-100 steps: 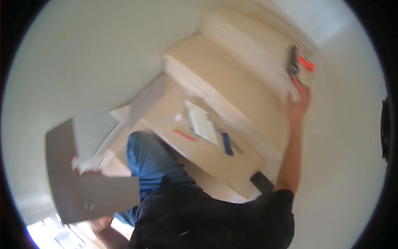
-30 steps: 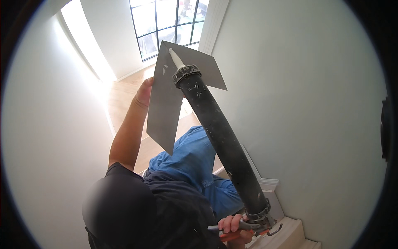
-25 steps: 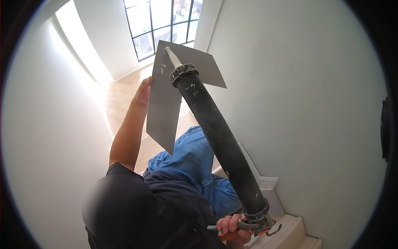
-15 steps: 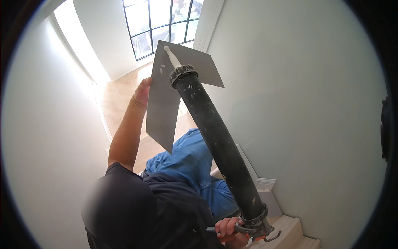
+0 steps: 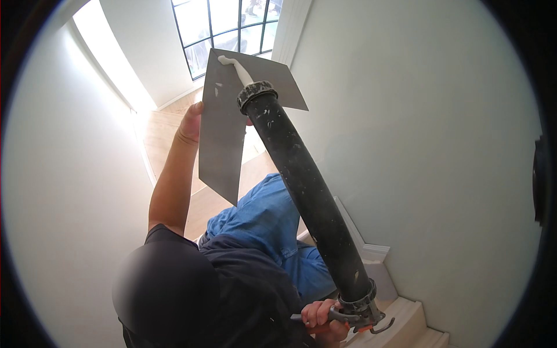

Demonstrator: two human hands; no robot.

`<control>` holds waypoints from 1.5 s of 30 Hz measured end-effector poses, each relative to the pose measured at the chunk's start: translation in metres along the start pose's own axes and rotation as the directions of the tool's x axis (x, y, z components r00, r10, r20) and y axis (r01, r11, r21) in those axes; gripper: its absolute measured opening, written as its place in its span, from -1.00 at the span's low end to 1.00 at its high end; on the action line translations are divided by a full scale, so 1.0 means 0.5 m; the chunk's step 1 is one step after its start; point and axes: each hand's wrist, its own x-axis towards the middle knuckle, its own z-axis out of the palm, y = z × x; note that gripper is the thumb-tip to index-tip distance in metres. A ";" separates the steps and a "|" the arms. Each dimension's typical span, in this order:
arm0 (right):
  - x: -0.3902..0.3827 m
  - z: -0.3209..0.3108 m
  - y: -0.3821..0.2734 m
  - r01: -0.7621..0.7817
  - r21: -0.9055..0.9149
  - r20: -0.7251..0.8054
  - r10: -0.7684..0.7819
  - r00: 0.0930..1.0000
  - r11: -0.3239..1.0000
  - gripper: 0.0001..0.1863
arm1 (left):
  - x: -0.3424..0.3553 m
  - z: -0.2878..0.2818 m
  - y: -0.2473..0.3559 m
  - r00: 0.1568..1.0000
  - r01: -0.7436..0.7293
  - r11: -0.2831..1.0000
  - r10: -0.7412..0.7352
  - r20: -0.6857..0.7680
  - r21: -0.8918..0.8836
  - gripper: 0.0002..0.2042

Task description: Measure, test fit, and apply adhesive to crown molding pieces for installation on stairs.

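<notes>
My left hand (image 5: 191, 123) grips a grey folded panel (image 5: 219, 133) by its left edge, with a bit of a finger showing at the inner edge beside the tube. The panel has two slanted arms meeting at a pointed corner. My right hand (image 5: 322, 319) is closed around the handle and trigger of a long black caulking gun (image 5: 307, 185), held diagonally with its barrel rising to the upper left. A pale nozzle (image 5: 243, 75) at its front end reaches the panel near the pointed corner. White paste (image 5: 223, 59) lies at the tip. A smaller white smear marks the panel below.
A plain pale wall (image 5: 418, 145) stands to my right, and another (image 5: 64, 191) to my left. A black-barred window (image 5: 226, 29) is ahead. Light wooden steps (image 5: 400, 325) lie at lower right, with wooden flooring (image 5: 162, 130) past my left arm.
The panel and the gun's front end have shifted slightly up and left together. White paste now shows as a bent strand at the nozzle tip. Both hands keep their hold.
</notes>
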 end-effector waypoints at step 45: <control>-0.040 -0.043 0.013 0.173 0.217 -0.230 -0.122 0.966 0.961 -0.65 | 0.045 0.048 -0.010 0.998 0.055 0.995 -0.056 0.011 0.078 0.05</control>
